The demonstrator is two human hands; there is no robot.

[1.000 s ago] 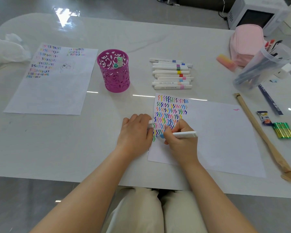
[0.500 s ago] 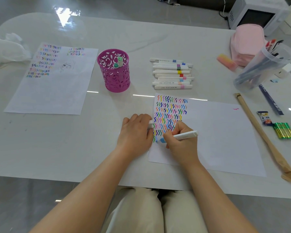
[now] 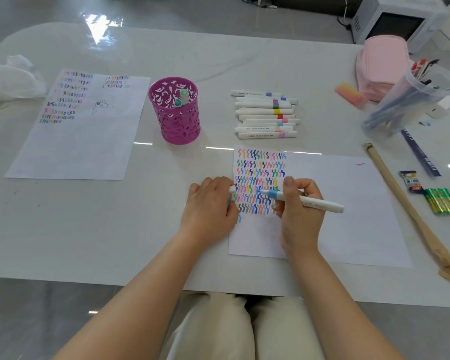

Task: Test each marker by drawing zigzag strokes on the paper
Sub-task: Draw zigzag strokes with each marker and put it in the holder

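Wide white table [image 3: 146, 229], its near edge running straight across just above the lap, with a bare stretch between the two sheets. The working paper [image 3: 348, 216] lies front and right; its left strip is packed with coloured zigzags and its right part is nearly blank. A long wooden stick [image 3: 390, 183] lies just beside its right edge. Far left, a second sheet [image 3: 89, 152], marked along the top.

Now the containers. A clear tumbler [image 3: 374, 126] leans at the right with pens inside, a pink pouch [image 3: 377, 66] behind it. The magenta cut-out cup [image 3: 177, 128] stands upright with two markers in it. Between cup and tumbler lies a flat row of white markers [image 3: 265, 115].

The left hand [image 3: 208, 206] rests knuckles-up at the paper's left edge, fingers curled around a white piece [image 3: 231, 188] that pokes out. The right hand [image 3: 300, 219] pinches the marker [image 3: 320, 203], barrel lying low, blue tip pointing left over the zigzag rows; whether it touches is unclear.
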